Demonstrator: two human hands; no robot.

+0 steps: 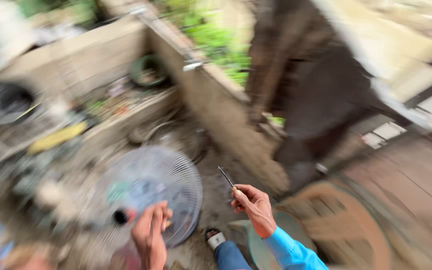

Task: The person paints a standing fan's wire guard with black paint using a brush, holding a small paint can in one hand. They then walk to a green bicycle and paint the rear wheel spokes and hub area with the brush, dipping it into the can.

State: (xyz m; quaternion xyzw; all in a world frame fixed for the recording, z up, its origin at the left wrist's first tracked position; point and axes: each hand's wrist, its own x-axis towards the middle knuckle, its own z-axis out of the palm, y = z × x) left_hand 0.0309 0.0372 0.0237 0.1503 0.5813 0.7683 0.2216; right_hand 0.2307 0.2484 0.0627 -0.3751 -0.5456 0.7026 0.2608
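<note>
The whole view is blurred by motion. My right hand point(253, 206), in a bright blue sleeve, pinches a thin dark screwdriver point(225, 176) whose tip points up and left. My left hand point(151, 235) is low in the middle, fingers curled over something small that I cannot make out. It overlaps the lower edge of a round wire fan grille point(148, 192) lying on the ground. A small red and black part point(123, 216) sits just left of my left hand.
A low concrete wall point(216, 95) runs from the top centre down toward the middle. Cluttered junk point(51, 135) lies at left. A brown plastic chair point(346, 225) stands at lower right. My foot in a sandal point(216, 239) is below.
</note>
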